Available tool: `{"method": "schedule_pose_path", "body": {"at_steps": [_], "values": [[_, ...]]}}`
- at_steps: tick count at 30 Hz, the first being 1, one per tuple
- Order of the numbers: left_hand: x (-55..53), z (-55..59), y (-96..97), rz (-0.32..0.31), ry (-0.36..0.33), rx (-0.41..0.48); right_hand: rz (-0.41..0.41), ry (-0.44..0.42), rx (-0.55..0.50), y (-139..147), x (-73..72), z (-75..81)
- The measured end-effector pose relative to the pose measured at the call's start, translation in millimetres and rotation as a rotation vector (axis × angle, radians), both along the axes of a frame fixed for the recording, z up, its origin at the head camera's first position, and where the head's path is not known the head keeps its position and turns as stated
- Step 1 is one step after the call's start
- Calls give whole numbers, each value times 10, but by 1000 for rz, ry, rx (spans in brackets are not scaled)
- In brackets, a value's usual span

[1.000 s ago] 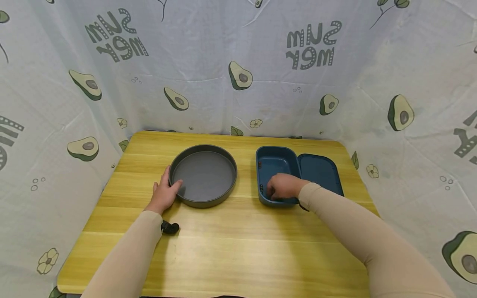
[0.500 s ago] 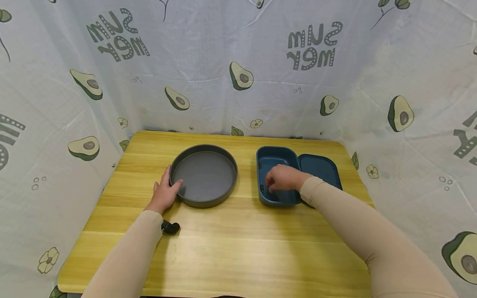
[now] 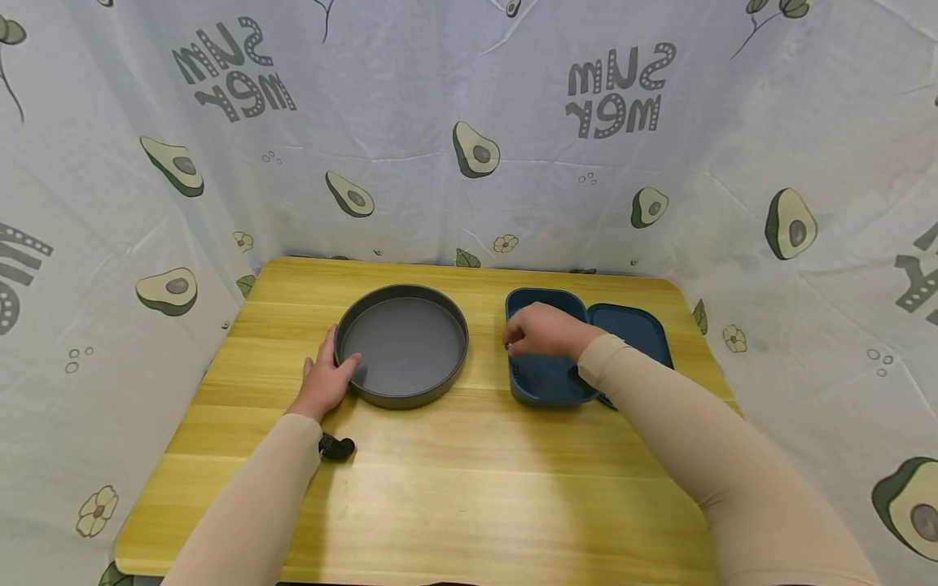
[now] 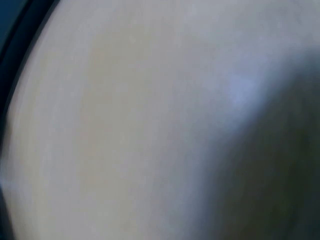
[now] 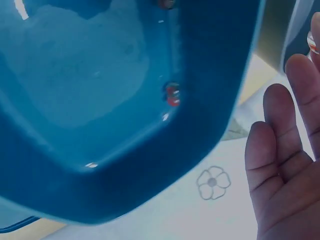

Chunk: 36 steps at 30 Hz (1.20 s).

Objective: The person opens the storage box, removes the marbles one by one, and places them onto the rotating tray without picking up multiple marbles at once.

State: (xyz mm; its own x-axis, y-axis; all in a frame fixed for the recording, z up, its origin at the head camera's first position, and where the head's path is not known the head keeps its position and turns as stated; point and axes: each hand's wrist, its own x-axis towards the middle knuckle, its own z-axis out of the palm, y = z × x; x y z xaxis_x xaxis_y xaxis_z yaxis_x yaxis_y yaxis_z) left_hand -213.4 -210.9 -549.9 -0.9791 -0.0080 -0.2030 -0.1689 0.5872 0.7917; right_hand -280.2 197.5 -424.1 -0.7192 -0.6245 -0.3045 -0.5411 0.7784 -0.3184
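On the left of the table, a round grey cake pan (image 3: 403,346) has my left hand (image 3: 324,381) at its near left side. The thumb reaches over the rim while the fingers lie along the outer wall. My right hand (image 3: 545,330) is above the left wall of a blue rectangular box (image 3: 553,391). It pinches a small glass marble (image 5: 314,42), clear with orange-red, at the edge of the right wrist view. More small shiny marbles (image 5: 172,94) lie on the box floor along one wall. The left wrist view is blurred and does not show the hand.
A flat blue lid (image 3: 633,330) lies against the right side of the box. Bare wooden table (image 3: 454,488) stretches in front of both containers. A white curtain (image 3: 410,106) printed with avocados hangs behind and at the sides.
My right hand has risen from the near part of the box floor and moved left and away, to the box's left wall. My left hand and the cake pan stay put.
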Motion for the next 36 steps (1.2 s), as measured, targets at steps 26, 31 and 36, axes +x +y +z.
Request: {"method": "schedule_pose_path", "body": {"at_steps": [26, 31, 36], "values": [[27, 33, 49, 9, -2, 10, 18, 32, -176, -769, -26, -181], [25, 28, 40, 13, -8, 17, 36, 22, -195, -887, -16, -209], [19, 7, 20, 15, -7, 9, 49, 25, -198, -991, -6, -237]]}}
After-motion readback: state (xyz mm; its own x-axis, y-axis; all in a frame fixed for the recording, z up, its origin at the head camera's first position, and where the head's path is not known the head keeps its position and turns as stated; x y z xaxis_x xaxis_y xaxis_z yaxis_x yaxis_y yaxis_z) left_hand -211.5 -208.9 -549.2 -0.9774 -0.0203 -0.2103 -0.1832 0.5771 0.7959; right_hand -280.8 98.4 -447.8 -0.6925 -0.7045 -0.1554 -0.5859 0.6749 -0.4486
